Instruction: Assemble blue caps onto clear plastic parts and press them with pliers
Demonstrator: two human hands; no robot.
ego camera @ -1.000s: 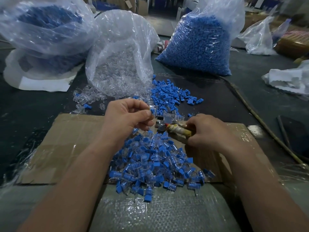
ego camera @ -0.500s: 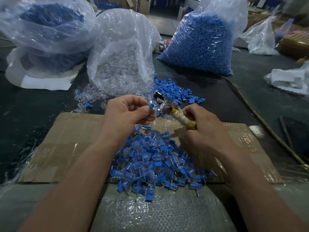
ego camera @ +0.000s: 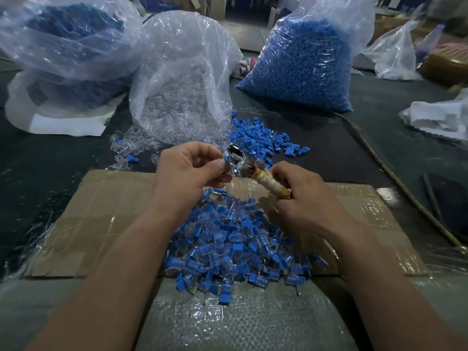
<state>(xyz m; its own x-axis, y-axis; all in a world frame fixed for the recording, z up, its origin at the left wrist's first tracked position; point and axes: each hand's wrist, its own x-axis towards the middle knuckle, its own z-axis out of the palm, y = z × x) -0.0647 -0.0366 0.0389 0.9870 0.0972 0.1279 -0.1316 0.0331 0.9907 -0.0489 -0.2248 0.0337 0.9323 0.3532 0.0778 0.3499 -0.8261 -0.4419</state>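
Head view: the left hand (ego camera: 190, 171) pinches a small blue-capped piece (ego camera: 227, 158) between thumb and forefinger, its other fingers curled under. The right hand (ego camera: 304, 196) is wrapped round the cloth-bound handles of the pliers (ego camera: 243, 165), which slant up and leftward so that the metal head meets the pinched piece. The piece touches the head, but I cannot tell whether the jaws are closed on it or how wide they stand.

Directly below the grip and nearer the person lies the heap of assembled pieces (ego camera: 235, 244), clear bodies with blue tops, spread over a taped cardboard sheet (ego camera: 101, 211) and spilling onto the woven plastic sheet (ego camera: 240, 320) at the near edge. Just beyond the grip, a little to its right, loose blue caps (ego camera: 258, 138) lie scattered on the dark table (ego camera: 50, 160). Beyond and left of the grip are a few loose clear parts (ego camera: 131, 145), next to the mouth of the open bag of clear parts (ego camera: 182, 79). Farther back to the right of the grip stands a full bag of blue caps (ego camera: 304, 59). Far to the left is another bag (ego camera: 68, 39), with blue contents showing dimly through the plastic.
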